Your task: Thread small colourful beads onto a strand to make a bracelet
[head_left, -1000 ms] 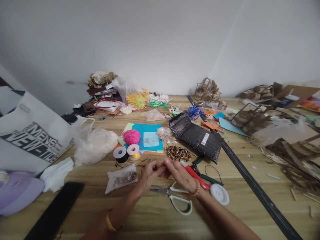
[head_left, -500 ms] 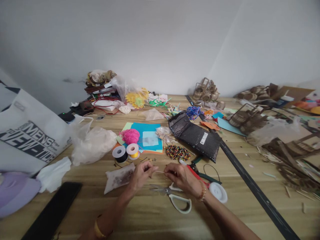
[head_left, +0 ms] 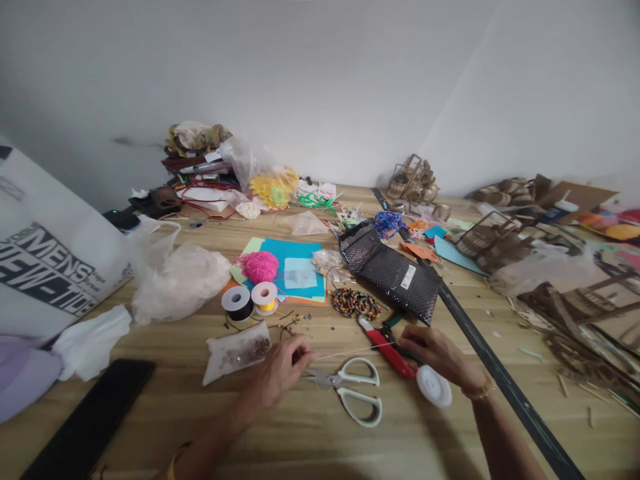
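A thin pale cord [head_left: 350, 351] runs taut between my two hands, above the wooden table. My left hand [head_left: 289, 363] pinches one end, close to the tips of the white-handled scissors [head_left: 359, 393]. On the other side, my right hand [head_left: 434, 350] is closed on the cord over the red-and-green-handled pruning shears [head_left: 395, 353]. A white spool [head_left: 434, 385] lies just below my right hand. Left of my left hand rests a clear bag of beads [head_left: 237, 352], and a few loose beads [head_left: 300, 327] are scattered beyond the fingers.
Spools of black thread [head_left: 237, 303] and yellow thread [head_left: 265, 298] stand near pink yarn [head_left: 260, 267]. Farther right are a bead string [head_left: 356, 303] and a black padded mailer [head_left: 390, 273]. A black strip [head_left: 500, 377] crosses the right side; a dark flat object [head_left: 87, 420] lies at left.
My right hand has moved right, away from my left, drawing out a longer stretch of cord. My left hand has shifted slightly down. The scissors' upper handle and the loose beads are now uncovered.
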`<state>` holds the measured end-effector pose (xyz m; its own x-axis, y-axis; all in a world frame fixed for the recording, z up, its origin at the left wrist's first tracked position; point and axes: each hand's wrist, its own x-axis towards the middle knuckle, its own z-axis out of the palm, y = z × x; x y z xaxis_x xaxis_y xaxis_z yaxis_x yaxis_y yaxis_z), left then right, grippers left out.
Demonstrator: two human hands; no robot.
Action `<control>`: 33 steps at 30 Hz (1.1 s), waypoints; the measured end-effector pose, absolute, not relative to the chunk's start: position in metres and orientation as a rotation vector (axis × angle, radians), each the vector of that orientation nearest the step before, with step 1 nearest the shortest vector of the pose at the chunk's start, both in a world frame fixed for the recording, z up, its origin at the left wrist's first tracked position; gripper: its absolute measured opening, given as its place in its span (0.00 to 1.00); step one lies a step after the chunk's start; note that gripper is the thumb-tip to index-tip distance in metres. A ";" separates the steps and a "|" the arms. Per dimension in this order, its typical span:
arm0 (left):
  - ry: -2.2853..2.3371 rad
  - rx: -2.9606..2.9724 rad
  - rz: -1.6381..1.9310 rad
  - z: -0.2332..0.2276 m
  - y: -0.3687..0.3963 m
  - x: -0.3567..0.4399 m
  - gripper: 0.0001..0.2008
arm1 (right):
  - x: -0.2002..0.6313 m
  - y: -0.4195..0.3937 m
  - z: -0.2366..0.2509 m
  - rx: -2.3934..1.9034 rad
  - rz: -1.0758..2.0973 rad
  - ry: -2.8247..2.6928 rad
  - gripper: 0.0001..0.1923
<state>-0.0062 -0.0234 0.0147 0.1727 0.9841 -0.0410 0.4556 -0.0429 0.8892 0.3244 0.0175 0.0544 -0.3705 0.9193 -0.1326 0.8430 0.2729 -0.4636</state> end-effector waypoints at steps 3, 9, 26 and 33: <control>1.418 1.713 0.705 0.016 -0.030 0.006 0.09 | 0.328 0.018 0.055 -2.091 0.084 -2.320 0.14; 1.380 1.847 0.663 0.021 -0.041 0.025 0.08 | 0.260 0.009 0.070 -1.496 0.533 -2.312 0.11; 1.364 1.604 0.963 0.007 -0.029 0.005 0.15 | 0.186 0.008 0.051 -0.981 1.608 -2.161 0.13; 1.137 1.452 0.812 0.015 -0.028 0.002 0.12 | 0.194 0.007 0.050 -1.087 1.397 -2.303 0.12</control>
<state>0.0018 -0.0275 0.0150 0.3130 0.9451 -0.0942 0.2173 0.0253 0.9758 0.1943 0.0067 0.0499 -0.6959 0.6980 -0.1687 0.4722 0.2677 -0.8399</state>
